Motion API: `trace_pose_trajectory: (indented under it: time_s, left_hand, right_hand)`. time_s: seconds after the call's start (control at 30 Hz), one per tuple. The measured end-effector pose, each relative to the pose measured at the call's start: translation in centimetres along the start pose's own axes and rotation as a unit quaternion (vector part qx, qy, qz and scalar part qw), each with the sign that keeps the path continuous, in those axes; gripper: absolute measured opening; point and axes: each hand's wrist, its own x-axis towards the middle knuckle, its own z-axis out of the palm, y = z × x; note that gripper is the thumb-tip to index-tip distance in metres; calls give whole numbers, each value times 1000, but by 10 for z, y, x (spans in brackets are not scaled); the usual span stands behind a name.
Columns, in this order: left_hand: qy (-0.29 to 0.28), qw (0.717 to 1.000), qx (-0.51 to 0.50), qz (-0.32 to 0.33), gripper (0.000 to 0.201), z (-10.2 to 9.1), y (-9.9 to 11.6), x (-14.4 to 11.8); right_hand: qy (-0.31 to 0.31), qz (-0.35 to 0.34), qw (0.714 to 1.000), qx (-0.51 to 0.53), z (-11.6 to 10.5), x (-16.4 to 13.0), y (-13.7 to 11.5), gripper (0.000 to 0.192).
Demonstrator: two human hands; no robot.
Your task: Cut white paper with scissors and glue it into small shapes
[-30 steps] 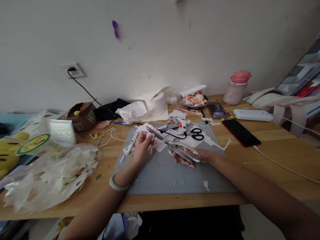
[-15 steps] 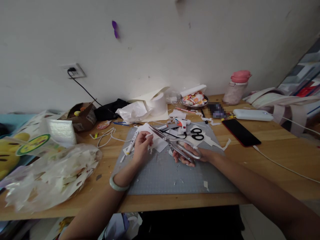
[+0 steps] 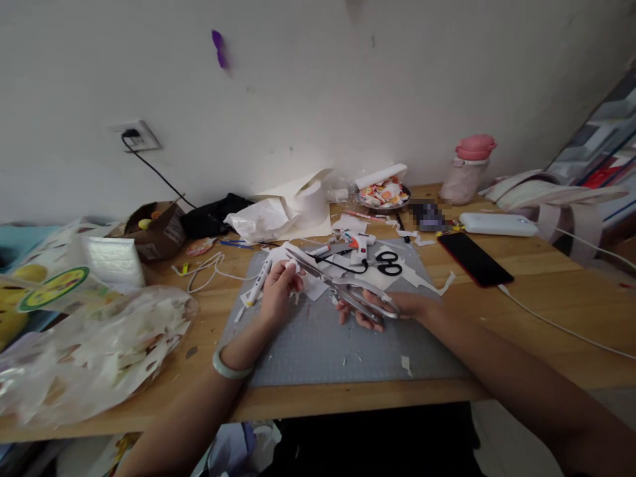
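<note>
A crinkled clear plastic bag (image 3: 94,344) stuffed with paper offcuts is lying at the far left of the wooden desk (image 3: 546,291), its contents too blurred to sort out. Behind it a cardboard box (image 3: 154,228) is sitting open, and a white cable (image 3: 206,268) is looping toward the grey cutting mat (image 3: 318,344). A white marker (image 3: 259,283) is resting on the mat's left edge, just beside the left hand (image 3: 278,291), which is pinching a small white paper scrap (image 3: 293,266) between closed fingertips above the mat. The scrap is too small to make out its shape. The large silver scissors (image 3: 338,286) are pointing their blades toward that scrap; the right hand (image 3: 382,308) is wrapped tight around the handles, which are hiding most of the fingers. Behind the hands, black-handled scissors (image 3: 385,263) and a white glue gun (image 3: 360,244) are lying among paper pieces. Further right a red-edged phone (image 3: 474,258) is lying face up, a white power bank (image 3: 497,224) beyond it and a pink-lidded bottle (image 3: 467,169) by the wall. Fabric at the far right is running off the frame.
</note>
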Motion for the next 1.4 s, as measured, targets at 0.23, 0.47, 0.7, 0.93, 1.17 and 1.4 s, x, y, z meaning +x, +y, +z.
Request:
trace_pose_trajectory:
  time_s: [0.23,0.47,0.7,0.93,1.17,1.4]
  left_hand:
    - [2,1000,20,15,29,-1,-3,2]
    - [8,999,36,12,30,1,-2,3]
    - [22,994,102,20,36,2,4,0]
    - [24,995,98,20,37,2,6,-1]
    - [12,1000,-1,14,35,3,1,1]
    - [-16,1000,12,-16,33,4,3,-2]
  right_hand:
    - [-1,-36,999,13,2,1,-6,61]
    - [11,-7,1000,7,3,1,-4,56]
    - [-3,-19,1000,3,1,2,0,55]
    - [17,-6,999,36,2,4,-1,50]
    - [5,-34,998,55,2,4,0,49]
    - [-8,-30,999,33,0,3,-3,53]
